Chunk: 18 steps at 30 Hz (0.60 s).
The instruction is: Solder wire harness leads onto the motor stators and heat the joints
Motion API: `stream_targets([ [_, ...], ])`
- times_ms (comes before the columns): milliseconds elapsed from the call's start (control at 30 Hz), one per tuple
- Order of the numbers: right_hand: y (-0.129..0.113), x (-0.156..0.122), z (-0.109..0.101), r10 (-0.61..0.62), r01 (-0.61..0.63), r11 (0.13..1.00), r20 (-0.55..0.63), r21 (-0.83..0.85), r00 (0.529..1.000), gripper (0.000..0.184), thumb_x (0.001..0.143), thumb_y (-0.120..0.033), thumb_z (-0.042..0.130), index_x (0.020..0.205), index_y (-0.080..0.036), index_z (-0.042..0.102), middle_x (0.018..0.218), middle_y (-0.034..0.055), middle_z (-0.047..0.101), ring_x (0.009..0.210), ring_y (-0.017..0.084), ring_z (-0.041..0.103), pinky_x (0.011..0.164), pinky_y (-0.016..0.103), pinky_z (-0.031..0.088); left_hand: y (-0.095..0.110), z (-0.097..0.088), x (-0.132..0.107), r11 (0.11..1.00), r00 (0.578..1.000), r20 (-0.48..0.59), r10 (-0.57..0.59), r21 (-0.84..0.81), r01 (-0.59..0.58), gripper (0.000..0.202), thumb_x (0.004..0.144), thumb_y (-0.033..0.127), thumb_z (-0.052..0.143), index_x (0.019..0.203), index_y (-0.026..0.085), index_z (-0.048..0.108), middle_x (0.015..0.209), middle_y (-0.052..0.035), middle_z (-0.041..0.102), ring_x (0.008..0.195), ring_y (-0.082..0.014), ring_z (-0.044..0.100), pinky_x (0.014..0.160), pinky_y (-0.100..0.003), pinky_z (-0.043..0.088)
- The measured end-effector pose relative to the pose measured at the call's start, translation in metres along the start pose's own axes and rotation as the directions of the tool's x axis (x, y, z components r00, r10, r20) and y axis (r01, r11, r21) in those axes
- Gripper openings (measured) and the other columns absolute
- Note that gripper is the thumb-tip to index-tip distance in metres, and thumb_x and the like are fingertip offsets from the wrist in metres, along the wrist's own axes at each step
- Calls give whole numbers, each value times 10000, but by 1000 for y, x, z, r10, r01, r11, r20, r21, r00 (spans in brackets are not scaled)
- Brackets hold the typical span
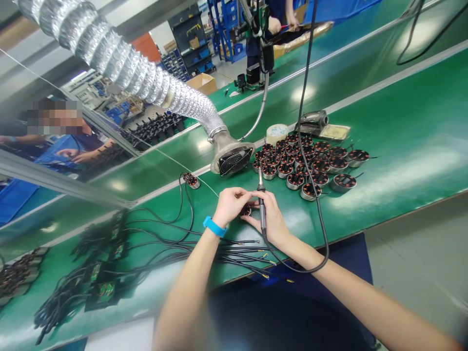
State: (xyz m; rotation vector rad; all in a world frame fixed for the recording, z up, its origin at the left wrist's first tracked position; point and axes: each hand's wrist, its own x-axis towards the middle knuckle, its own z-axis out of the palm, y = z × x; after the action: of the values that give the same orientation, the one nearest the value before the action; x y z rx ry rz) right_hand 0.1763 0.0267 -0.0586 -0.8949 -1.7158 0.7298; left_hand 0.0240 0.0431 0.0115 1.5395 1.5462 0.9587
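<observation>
Fingers of the left hand (230, 207) curl together, clamped on a small round motor (246, 210), mostly hidden between both hands, with copper windings just showing. Fingers of the right hand (274, 219) wrap closed around a slim black soldering iron (262, 209), its thin metal tip pointing upward just beside the motor. A smooth blue wristband (215, 226) circles the left wrist. Many loose black cables (234, 251), some with yellow tips, fan across a glossy green bench mat (402, 122). Farther on sit roughly thirty cylindrical metal motors (292, 165) with copper coils, packed closely together. Beyond them are a pale tape roll (277, 134) and a ribbed foil duct (153, 83) ending in a round fan grille (236, 161). A co-worker's hands (281, 22) work at the far end.
</observation>
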Motion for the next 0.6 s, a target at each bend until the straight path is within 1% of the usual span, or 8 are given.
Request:
stream_targets([
  [67,1,0,0,17,-16,1000,-7,26,1000,650,788,-254,820,1317,-270,442,1299,114,466,995,251,694,980,507,586,-1,1,4,993,997,65,-48,-104,55,239,791,362,704,732,133,737,664,-34,690,606,-142,587,585,-248,421],
  [167,2,1,1,43,-45,994,19,105,999,653,799,-262,811,1324,-283,424,1330,108,445,986,235,711,976,484,592,-6,-2,-3,975,996,14,-89,-202,90,235,759,363,734,713,133,714,673,-21,673,636,-133,572,631,-249,428],
  [233,2,1,1,61,-66,988,39,140,997,643,805,-269,806,1322,-296,424,1319,91,440,978,225,720,963,460,600,-11,-6,-11,972,993,-19,-120,-208,113,257,763,364,730,652,139,675,649,-11,645,646,-128,557,653,-249,420],
  [300,2,1,2,75,-80,987,46,137,996,638,804,-284,809,1317,-302,430,1281,77,445,967,222,722,942,444,609,-15,-9,-18,964,990,25,-140,-224,141,272,779,371,719,646,140,664,659,-18,647,661,-133,564,669,-254,422],
  [367,2,1,2,74,-79,990,48,117,996,629,808,-294,807,1314,-305,434,1270,74,442,950,218,721,932,442,609,-18,-9,-20,961,992,72,-105,-249,120,256,784,378,725,702,138,694,731,-34,675,704,-144,594,702,-260,444],
  [433,3,1,3,64,-68,994,41,87,997,617,813,-303,801,1312,-307,438,1284,79,437,932,215,716,932,452,604,-19,-7,-19,968,997,63,-43,-243,58,263,773,398,748,752,137,724,783,-42,683,726,-150,611,714,-264,462],
  [500,3,1,3,57,-58,996,28,66,998,619,812,-309,800,1314,-304,439,1291,86,440,940,222,704,927,464,602,-19,-4,-16,975,997,68,-26,-218,41,312,769,445,755,758,134,738,773,-48,688,707,-154,614,686,-264,467],
  [600,3,2,3,44,-44,998,4,36,999,649,793,-323,813,1321,-286,436,1284,101,463,1051,265,660,935,487,595,-16,3,-12,978,990,101,-103,-172,119,402,741,528,765,733,127,733,694,-51,691,633,-153,594,599,-256,431],
])
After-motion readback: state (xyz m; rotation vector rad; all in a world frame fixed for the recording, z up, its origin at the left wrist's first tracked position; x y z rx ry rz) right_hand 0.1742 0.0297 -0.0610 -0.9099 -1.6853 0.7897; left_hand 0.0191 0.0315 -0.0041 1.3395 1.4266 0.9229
